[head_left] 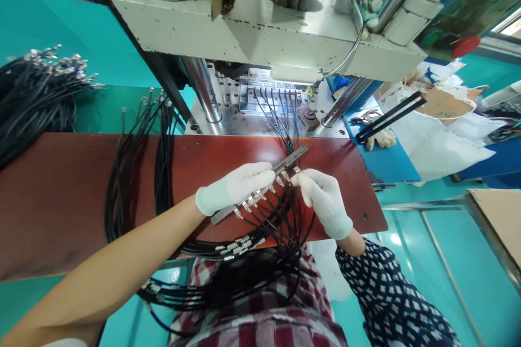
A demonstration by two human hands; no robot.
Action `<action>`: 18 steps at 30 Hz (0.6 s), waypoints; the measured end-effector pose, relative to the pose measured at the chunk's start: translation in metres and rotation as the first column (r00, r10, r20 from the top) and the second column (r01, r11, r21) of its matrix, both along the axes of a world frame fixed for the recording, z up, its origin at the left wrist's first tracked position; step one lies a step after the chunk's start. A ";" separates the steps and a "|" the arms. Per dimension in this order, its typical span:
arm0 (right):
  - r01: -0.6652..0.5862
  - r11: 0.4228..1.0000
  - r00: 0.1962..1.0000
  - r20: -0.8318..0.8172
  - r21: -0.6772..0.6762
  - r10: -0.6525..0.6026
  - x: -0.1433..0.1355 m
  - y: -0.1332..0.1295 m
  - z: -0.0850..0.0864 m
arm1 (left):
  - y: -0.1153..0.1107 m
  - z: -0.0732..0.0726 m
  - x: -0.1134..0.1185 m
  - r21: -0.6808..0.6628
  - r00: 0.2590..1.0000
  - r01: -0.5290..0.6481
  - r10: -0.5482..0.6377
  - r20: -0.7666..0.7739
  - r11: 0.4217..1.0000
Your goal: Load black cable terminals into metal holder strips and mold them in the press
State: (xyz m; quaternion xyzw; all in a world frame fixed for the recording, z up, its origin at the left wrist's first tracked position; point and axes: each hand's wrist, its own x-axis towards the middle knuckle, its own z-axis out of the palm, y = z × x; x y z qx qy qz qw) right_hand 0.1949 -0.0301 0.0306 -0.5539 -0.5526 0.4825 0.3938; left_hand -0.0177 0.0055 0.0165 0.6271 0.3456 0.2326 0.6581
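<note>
A long metal bar [291, 158] lies aslant over the brown board, with a row of small metal cable connectors [248, 202] along its near edge. My left hand [240, 184], in a white glove, holds the bar, its fingers stretched along the top. At the bar's right end, my gloved right hand [325, 198] pinches a cable connector [297, 170] between thumb and fingertips. Black cables [280, 222] run from the connectors towards my lap, where they loop in a bundle. More black cables [288, 130] lead from behind the bar into the press fixture.
A press [264, 38] with steel columns stands ahead, its fixture [248, 98] under the upper plate. Cable bundles lie on the brown board [73, 200] at left, beside a larger cable pile [40, 97]. At right are a blue surface [391, 162], a spare glove [382, 140] and a red button [466, 46].
</note>
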 end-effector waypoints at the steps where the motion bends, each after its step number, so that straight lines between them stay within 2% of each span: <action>1: -0.002 1.000 1.000 0.001 -0.003 0.002 0.000 0.002 -0.001 | 0.001 -0.001 -0.001 -0.005 1.000 0.001 -0.001 0.006 1.000; 5: -0.029 0.999 0.999 -0.044 0.036 0.030 -0.003 0.011 -0.004 | 0.002 -0.003 -0.002 0.001 1.000 0.017 -0.017 0.010 1.000; 8: -0.040 0.999 0.998 -0.055 -0.007 0.040 -0.005 0.014 -0.004 | 0.001 -0.002 -0.001 0.013 0.999 0.033 -0.033 0.006 0.999; 11: -0.051 0.998 0.998 -0.039 -0.023 0.050 -0.006 0.015 -0.004 | -0.001 0.000 0.000 -0.029 0.997 0.038 -0.039 -0.059 0.999; 16: -0.121 0.991 0.991 0.063 0.060 0.117 -0.003 0.017 -0.007 | -0.003 -0.001 0.004 0.181 0.984 0.004 0.029 -0.177 0.983; 18: -0.156 0.985 0.971 0.195 0.077 0.138 0.000 0.015 -0.007 | -0.003 -0.002 0.004 0.172 0.981 -0.009 0.041 -0.187 0.985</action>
